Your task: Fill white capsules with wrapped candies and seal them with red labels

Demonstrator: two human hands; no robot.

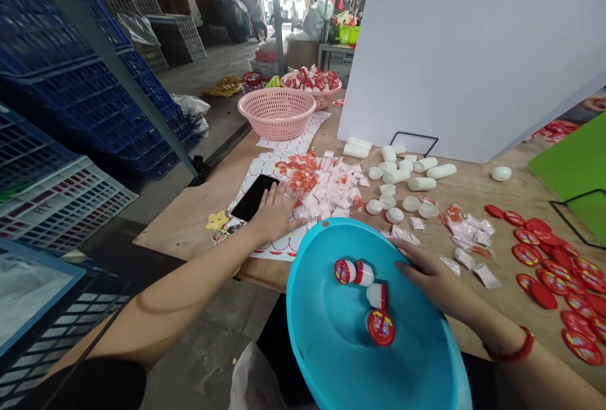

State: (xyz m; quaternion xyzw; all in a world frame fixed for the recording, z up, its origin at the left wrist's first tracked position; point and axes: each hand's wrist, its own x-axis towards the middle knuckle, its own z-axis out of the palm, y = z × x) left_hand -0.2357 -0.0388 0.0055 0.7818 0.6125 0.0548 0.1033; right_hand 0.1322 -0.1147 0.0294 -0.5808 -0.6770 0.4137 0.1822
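My left hand (276, 213) is open, palm down with fingers spread, at the edge of a black phone (250, 200) and beside a heap of small pink-white sachets (326, 186). Orange-red sachets (303, 170) lie just past its fingertips. My right hand (433, 274) grips the far right rim of a blue plastic basin (326, 347), thumb on the inner side. The basin is tilted towards me. Inside it are several small white cups with red printed lids (381, 328).
White cups, some stacked (396, 176), and red lids (552, 280) lie on the wooden table (175, 223). Behind stand a pink basket (277, 116), another holding lidded cups (315, 78), and a white board (464, 43). Blue crates (89, 100) are stacked at left. A yellow star (217, 220) lies by the phone.
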